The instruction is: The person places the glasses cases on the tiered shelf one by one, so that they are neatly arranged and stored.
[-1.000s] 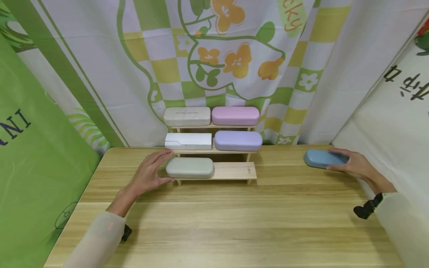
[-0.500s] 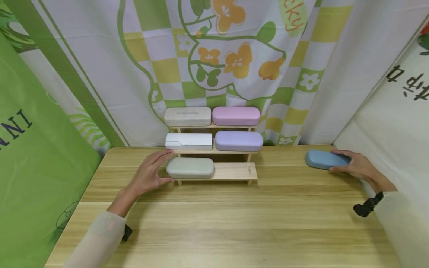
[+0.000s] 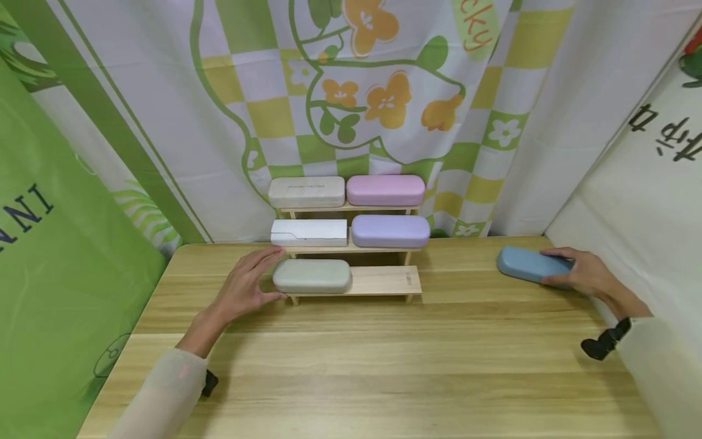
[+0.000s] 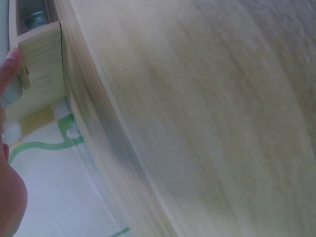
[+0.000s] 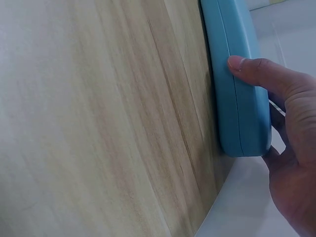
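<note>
My right hand [image 3: 589, 274] grips the right end of a blue glasses case [image 3: 529, 264] on the table's right side. In the right wrist view the thumb lies across the long side of the blue case [image 5: 242, 98]. At the left end of a three-tier wooden display stand [image 3: 384, 280], my left hand [image 3: 241, 286] holds the lowest step between thumb and fingers. Beside that hand a grey-green glasses case [image 3: 311, 275] lies on the lowest step. In the left wrist view the thumb touches the step's edge, and most of the hand is out of frame.
A white case [image 3: 309, 233] and a lilac case [image 3: 390, 231] sit on the middle step. A cream case [image 3: 306, 192] and a pink case [image 3: 386, 190] sit on the top one. Printed curtains [image 3: 384, 91] hang right behind the wooden table [image 3: 351, 378].
The right end of the blue case has swung slightly toward the front with my right hand, so the case lies a little more askew. My left hand keeps its place on the stand.
</note>
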A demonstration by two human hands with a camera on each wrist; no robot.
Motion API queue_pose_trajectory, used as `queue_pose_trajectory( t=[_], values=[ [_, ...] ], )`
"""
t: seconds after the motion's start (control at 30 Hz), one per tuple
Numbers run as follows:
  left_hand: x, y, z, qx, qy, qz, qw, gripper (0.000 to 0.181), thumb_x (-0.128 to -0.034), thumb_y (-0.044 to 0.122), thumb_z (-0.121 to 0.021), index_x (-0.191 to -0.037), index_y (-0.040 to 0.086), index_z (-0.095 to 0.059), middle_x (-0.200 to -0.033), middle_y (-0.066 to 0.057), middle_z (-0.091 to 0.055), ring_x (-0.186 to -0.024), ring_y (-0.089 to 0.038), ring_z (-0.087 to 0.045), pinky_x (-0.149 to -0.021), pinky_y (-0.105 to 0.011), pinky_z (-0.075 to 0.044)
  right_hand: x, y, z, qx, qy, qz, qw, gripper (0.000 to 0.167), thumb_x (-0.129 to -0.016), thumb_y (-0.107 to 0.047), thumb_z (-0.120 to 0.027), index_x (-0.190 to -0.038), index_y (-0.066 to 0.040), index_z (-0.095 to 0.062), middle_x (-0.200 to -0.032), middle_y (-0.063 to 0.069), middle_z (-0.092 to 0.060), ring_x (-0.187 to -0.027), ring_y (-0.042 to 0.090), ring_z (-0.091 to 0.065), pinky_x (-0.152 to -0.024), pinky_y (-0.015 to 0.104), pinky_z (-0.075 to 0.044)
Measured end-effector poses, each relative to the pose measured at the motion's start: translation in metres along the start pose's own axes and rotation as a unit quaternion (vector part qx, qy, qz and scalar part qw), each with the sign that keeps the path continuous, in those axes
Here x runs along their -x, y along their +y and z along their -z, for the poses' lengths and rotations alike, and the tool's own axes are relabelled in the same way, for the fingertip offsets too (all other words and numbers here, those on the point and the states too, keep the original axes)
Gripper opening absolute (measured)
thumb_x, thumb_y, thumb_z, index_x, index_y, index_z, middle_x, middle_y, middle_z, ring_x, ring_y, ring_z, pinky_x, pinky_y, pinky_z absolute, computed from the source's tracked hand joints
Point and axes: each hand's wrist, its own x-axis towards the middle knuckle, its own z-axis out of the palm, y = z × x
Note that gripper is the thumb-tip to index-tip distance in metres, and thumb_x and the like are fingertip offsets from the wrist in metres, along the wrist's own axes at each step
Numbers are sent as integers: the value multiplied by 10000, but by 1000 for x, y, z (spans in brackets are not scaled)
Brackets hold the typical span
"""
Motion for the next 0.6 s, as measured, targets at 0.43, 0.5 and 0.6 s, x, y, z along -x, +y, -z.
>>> queue_pose_trajectory(
  t=[0.43,0.5,0.6],
  values=[
    [0,0,-1,-38,-61,52,10000,1121,-506,206,-1091,-1479,-8,-578,-1494,-188,-588,-1332,-417,-568,-1103,-584,-459,5,-11,1,189,-23,77,9998,791,-802,-338,-942,-1418,32,-611,-1456,448,-483,-1274,635,-495,-972,721,-440],
    [1,0,-1,-39,-48,52,10000,1123,-499,197,-1092,-1476,-11,-580,-1492,-189,-589,-1329,-416,-569,-1098,-584,-461,5,-15,2,225,-57,132,9996,779,-808,-335,-936,-1418,27,-615,-1452,444,-491,-1266,632,-503,-964,716,-445],
    [0,0,-1,-57,12,-13,10000,1121,-495,201,-1092,-1471,-15,-584,-1487,-195,-592,-1320,-423,-575,-1085,-592,-474,5,-22,3,261,-57,197,9995,771,-805,-338,-937,-1416,14,-626,-1450,429,-510,-1263,622,-517,-956,706,-456]
  ],
)
